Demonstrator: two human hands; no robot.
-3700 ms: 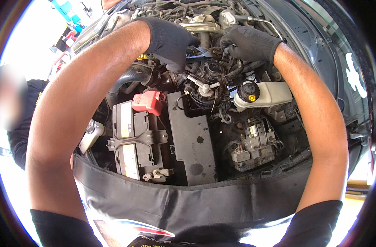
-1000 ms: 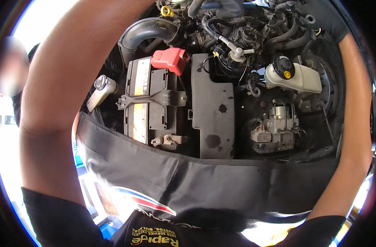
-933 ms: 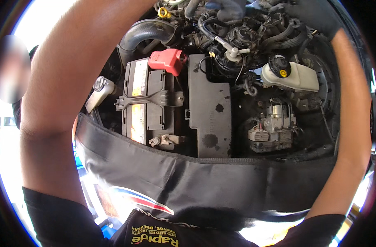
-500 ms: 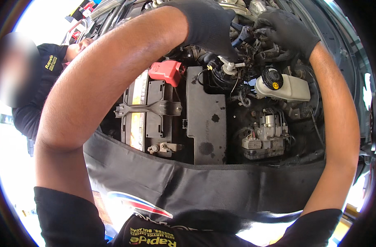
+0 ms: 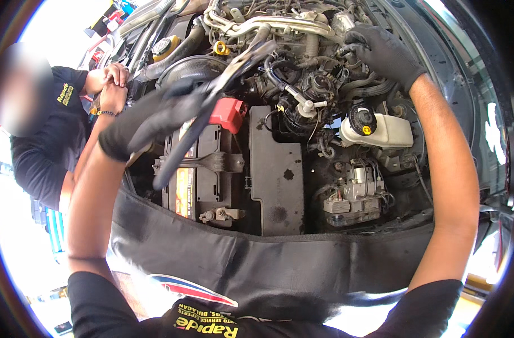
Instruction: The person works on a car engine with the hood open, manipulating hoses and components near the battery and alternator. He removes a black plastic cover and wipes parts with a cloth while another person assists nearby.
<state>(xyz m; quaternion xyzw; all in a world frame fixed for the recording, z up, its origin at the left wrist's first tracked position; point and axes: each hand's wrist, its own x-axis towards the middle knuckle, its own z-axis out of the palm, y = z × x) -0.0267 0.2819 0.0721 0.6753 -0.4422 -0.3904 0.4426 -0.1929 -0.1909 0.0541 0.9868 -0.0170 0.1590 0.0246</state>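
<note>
My left hand [image 5: 158, 115], in a black glove and smeared by motion, holds a pair of long pliers [image 5: 184, 141] with dark handles, raised over the battery [image 5: 209, 194] and its red terminal cover [image 5: 228, 115]. My gloved right hand [image 5: 381, 50] is at the back right of the engine bay, fingers curled by a metal fitting [image 5: 341, 19]; what they grip is too hidden to name. Below it are black hoses [image 5: 369, 90], a black round housing [image 5: 313, 84] with a pale connector [image 5: 306, 107], and a white reservoir [image 5: 392, 132] with a black cap.
A co-worker [image 5: 40, 152] in a black shirt stands at the left, hands [image 5: 113, 93] together at the car's edge. A black plastic box [image 5: 274, 180], a metal pump block [image 5: 355, 191] and a yellow dipstick ring [image 5: 221, 48] are in the bay. A black fender cover [image 5: 268, 265] drapes the near edge.
My left hand has come down and leftward from deep in the engine, bringing the pliers out over the battery. My right hand stays high right. The co-worker's hands have come into view.
</note>
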